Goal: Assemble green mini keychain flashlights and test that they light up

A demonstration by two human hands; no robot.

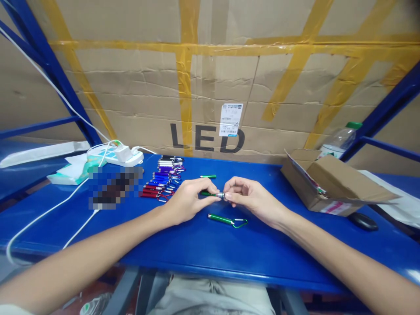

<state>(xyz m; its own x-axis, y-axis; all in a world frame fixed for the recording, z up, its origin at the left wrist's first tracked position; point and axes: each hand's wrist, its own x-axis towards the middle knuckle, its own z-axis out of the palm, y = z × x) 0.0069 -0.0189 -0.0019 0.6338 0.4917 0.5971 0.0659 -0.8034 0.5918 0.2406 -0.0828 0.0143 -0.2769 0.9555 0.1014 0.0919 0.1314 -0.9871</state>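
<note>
My left hand point(187, 200) is closed round the body of a small green keychain flashlight point(210, 194) held just above the blue table point(210, 249). My right hand point(249, 197) pinches the silver end of the same flashlight between thumb and fingers. A second green flashlight with a carabiner clip point(227, 220) lies on the table just below my hands. A loose green tube point(208, 176) lies a little beyond them.
A row of several red, blue, purple and silver keychain flashlights point(163, 179) lies left of my hands. An open cardboard box point(328, 181) and a black mouse point(362, 221) sit at right. A white power strip point(118, 154) with cables is at back left. Taped cardboard forms the back wall.
</note>
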